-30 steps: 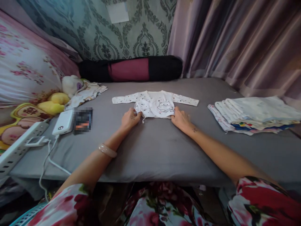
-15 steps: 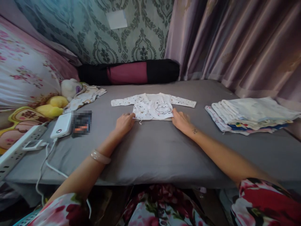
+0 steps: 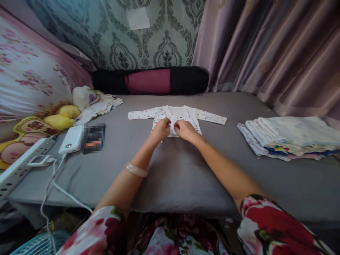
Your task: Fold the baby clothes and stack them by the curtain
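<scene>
A small white baby shirt with a fine print lies on the grey bed sheet, its sleeves spread out to both sides. Over the middle of its front, my left hand is closed in a pinch, seemingly on the fabric; the exact spot is covered by the fingers. Close beside it, my right hand is also closed, thumb and fingertips together at the shirt front. The hands are a small gap apart and hide most of the cartoon drawing on the chest.
To the right lies a stack of folded clothes. At left are a power bank, a blurred dark object, a power strip, cables, plush toys and a crumpled garment. A black and maroon bolster lies along the wall.
Both hands have moved inward from the shirt's lower side corners to the middle of its front. The shirt stays spread out; the whole view has shifted slightly.
</scene>
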`<move>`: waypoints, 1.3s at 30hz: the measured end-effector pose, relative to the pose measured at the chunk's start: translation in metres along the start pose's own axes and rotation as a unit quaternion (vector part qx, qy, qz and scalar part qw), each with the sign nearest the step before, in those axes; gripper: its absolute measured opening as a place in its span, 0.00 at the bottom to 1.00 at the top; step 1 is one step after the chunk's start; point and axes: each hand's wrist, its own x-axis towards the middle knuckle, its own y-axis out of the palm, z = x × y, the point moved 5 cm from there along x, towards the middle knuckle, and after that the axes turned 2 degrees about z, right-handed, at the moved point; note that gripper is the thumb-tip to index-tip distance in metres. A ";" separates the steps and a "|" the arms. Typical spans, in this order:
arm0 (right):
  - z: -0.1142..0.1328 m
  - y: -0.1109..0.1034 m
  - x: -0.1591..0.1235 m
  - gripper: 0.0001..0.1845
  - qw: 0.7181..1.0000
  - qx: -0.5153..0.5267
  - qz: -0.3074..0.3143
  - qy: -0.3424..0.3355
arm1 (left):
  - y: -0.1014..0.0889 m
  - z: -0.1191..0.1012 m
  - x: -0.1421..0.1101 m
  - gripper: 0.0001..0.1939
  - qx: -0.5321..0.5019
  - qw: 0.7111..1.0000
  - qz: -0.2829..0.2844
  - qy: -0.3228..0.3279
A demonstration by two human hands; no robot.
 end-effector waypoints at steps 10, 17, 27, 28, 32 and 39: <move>-0.021 0.023 0.029 0.08 0.995 0.057 -0.023 0.076 | 0.028 0.017 0.004 0.14 -0.007 0.999 -0.033 -0.037; -0.054 0.023 0.041 0.06 0.895 0.418 0.009 0.156 | 0.031 0.007 -0.005 0.17 0.015 1.000 -0.021 0.000; -0.046 0.023 0.043 0.06 0.861 0.491 0.011 0.134 | 0.031 -0.015 -0.013 0.10 0.167 0.986 -0.013 0.020; -0.045 0.023 0.042 0.05 0.866 0.482 0.015 0.135 | 0.032 -0.016 -0.013 0.10 0.179 0.984 -0.012 0.025; -0.040 0.021 0.041 0.05 0.875 0.469 0.022 0.121 | 0.028 -0.020 -0.011 0.14 0.167 0.985 -0.027 0.036; -0.034 0.017 0.039 0.06 0.890 0.449 0.013 0.080 | 0.030 -0.030 -0.015 0.14 0.099 0.994 0.017 0.049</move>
